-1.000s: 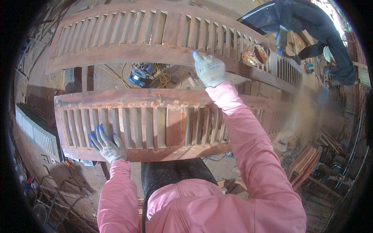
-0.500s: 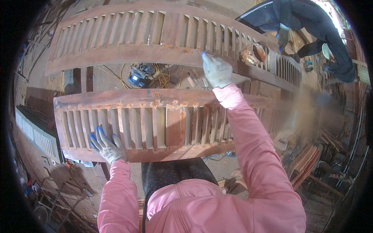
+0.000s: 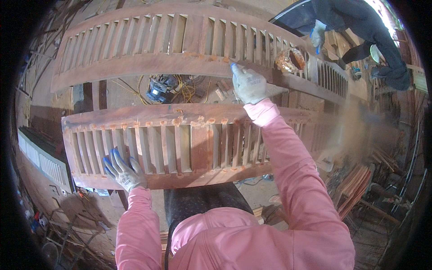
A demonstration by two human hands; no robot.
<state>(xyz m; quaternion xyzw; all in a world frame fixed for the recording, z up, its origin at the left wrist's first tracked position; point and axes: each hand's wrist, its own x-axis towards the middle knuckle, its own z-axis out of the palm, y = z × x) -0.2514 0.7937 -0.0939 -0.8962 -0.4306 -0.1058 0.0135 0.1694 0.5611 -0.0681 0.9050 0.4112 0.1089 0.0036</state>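
My left hand (image 3: 128,174), in a white glove with blue fingertips, lies with fingers spread on the slats of the near louvered wooden panel (image 3: 148,181). Orange-brown filler (image 3: 179,120) dots the joints along this panel's far rail. My right hand (image 3: 250,84), gloved alike, is at the near rail of the far louvered panel (image 3: 135,66). Its fingers are closed, and what they grip, if anything, I cannot make out. Smears of similar filler mark that rail beside the fingertips. To the right of this hand, a rough lump-like holder (image 3: 288,62) smeared with orange-brown paste rests on the far panel.
A blue power machine (image 3: 159,87) with yellow cords (image 3: 182,90) sits on the floor between the panels. Another person's gloved hand (image 3: 318,36) is over the far panel's right end. A pale louvered panel (image 3: 42,155) leans at left; wood strips (image 3: 355,189) are stacked at right.
My right hand has shifted slightly left and nearer to me along the far panel's rail. My left hand stays in place. The other person's gloved hand has moved up and left.
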